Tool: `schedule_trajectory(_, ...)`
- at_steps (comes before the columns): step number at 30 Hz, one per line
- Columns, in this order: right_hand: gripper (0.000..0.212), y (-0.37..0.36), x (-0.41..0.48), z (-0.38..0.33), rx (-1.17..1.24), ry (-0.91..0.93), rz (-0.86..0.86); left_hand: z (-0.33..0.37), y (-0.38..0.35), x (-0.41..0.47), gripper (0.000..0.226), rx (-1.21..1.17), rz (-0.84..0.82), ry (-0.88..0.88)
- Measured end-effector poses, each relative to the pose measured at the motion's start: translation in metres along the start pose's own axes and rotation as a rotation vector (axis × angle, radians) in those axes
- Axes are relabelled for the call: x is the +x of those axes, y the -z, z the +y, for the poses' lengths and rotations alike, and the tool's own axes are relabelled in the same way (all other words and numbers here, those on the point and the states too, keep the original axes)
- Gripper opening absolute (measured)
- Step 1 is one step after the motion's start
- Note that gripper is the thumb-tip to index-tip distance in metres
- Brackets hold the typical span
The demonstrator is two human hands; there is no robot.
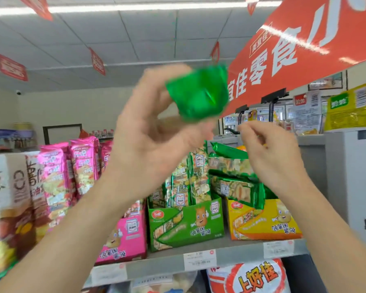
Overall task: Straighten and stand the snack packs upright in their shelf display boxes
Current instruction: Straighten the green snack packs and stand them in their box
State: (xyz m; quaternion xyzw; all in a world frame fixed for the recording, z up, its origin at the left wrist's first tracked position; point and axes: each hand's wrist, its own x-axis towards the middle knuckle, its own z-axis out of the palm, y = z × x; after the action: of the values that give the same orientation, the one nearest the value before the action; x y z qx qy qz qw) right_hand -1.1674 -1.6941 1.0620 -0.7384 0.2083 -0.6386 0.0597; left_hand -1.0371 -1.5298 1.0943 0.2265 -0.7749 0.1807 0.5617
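Holding a green snack pack [199,94] high above the shelf [241,253] in the left hand [154,132], fingers clamped round its lower part; too blurred to judge its orientation. Right hand [270,153] just below and beside, fingers loosely curled, thumb and forefinger tips close together but pinching nothing visible.

Best now to turn the pack label-forward and upright, taking the free end with the right hand to steady it. Lower into the green display box [186,223] beside the packs already standing there, sliding down rather than dropping, so as not to topple the row. Keep the grip light to avoid crushing the foil.

Then probably on to the green packs lying flat [235,166] across the yellow display box [262,220], seemingly misplaced and needing the same treatment.
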Motion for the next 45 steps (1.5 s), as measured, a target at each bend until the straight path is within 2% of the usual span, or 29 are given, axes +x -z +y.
schedule_trajectory(2, 0.040, 0.002, 0.000, -0.031, 0.553, -0.258, -0.254, -0.001, 0.003, -0.017, 0.043, 0.144, -0.175, 0.010)
schedule_trajectory(3, 0.039, 0.002, -0.002, -0.042, 0.717, -0.366, -0.397, -0.002, 0.005, -0.025, 0.041, 0.215, -0.252, 0.022)
schedule_trajectory(5, 0.033, -0.006, -0.003, -0.050, 0.863, -0.415, -0.587, -0.003, 0.011, -0.036, 0.038, 0.388, -0.379, 0.017)
schedule_trajectory(9, 0.009, -0.026, -0.002, -0.049, 1.062, -0.424, -0.578, -0.001, 0.029, -0.048, 0.056, 0.569, -0.583, 0.102)
schedule_trajectory(11, 0.007, -0.037, -0.002, -0.050, 1.065, -0.409, -0.524, 0.002, 0.039, -0.048, 0.064, 0.670, -0.623, 0.104)
schedule_trajectory(13, 0.014, -0.046, -0.002, -0.054, 0.977, -0.349, -0.463, 0.002, 0.051, -0.043, 0.063, 0.797, -0.489, 0.063)
schedule_trajectory(15, 0.026, -0.055, -0.001, -0.057, 0.837, -0.264, -0.425, -0.002, 0.064, -0.029, 0.054, 0.904, -0.226, 0.039)
schedule_trajectory(16, 0.032, -0.059, -0.001, -0.060, 0.786, -0.233, -0.414, -0.005, 0.070, -0.018, 0.056, 0.948, -0.131, 0.065)
schedule_trajectory(17, 0.035, -0.063, -0.001, -0.062, 0.750, -0.205, -0.413, -0.009, 0.074, -0.005, 0.067, 0.970, -0.098, 0.142)
schedule_trajectory(19, 0.038, -0.073, -0.001, -0.067, 0.709, -0.158, -0.430, -0.019, 0.082, 0.021, 0.082, 0.895, -0.202, 0.391)
schedule_trajectory(21, 0.037, -0.081, -0.004, -0.072, 0.664, -0.128, -0.450, -0.028, 0.086, 0.039, 0.067, 0.715, -0.327, 0.570)
schedule_trajectory(23, 0.043, -0.087, -0.007, -0.072, 0.455, -0.055, -0.421, -0.038, 0.092, 0.046, 0.053, 0.707, -0.349, 0.605)
schedule_trajectory(25, 0.048, -0.086, -0.016, -0.068, 0.117, 0.093, -0.335, -0.048, 0.097, 0.045, 0.053, 0.806, -0.340, 0.578)
schedule_trajectory(27, 0.042, -0.081, -0.031, -0.067, -0.082, 0.240, -0.297, -0.058, 0.098, 0.041, 0.054, 0.843, -0.361, 0.542)
schedule_trajectory(31, 0.036, -0.077, -0.057, -0.066, -0.303, 0.425, -0.567, -0.081, 0.096, 0.039, 0.055, 0.894, -0.426, 0.560)
schedule_trajectory(34, 0.037, -0.078, -0.065, -0.065, -0.438, 0.438, -0.729, -0.096, 0.095, 0.043, 0.053, 0.994, -0.495, 0.631)
schedule_trajectory(37, 0.036, -0.077, -0.071, -0.065, -0.448, 0.427, -0.776, -0.111, 0.096, 0.045, 0.057, 0.963, -0.569, 0.786)
schedule_trajectory(39, 0.038, -0.069, -0.071, -0.066, -0.408, 0.424, -0.708, -0.118, 0.091, 0.042, 0.072, 1.009, -0.672, 0.865)
schedule_trajectory(41, 0.036, -0.054, -0.064, -0.068, -0.354, 0.406, -0.512, -0.125, 0.083, 0.037, 0.087, 1.155, -0.832, 0.869)
schedule_trajectory(43, 0.027, -0.035, -0.053, -0.057, -0.351, 0.366, -0.223, -0.131, 0.076, 0.032, 0.089, 1.255, -0.948, 0.849)
schedule_trajectory(44, 0.024, -0.023, -0.047, -0.050, -0.393, 0.319, -0.158, -0.132, 0.074, 0.030, 0.088, 1.280, -0.975, 0.844)
schedule_trajectory(45, 0.029, -0.013, -0.043, -0.042, -0.496, 0.250, -0.189, -0.133, 0.073, 0.029, 0.085, 1.302, -0.990, 0.835)
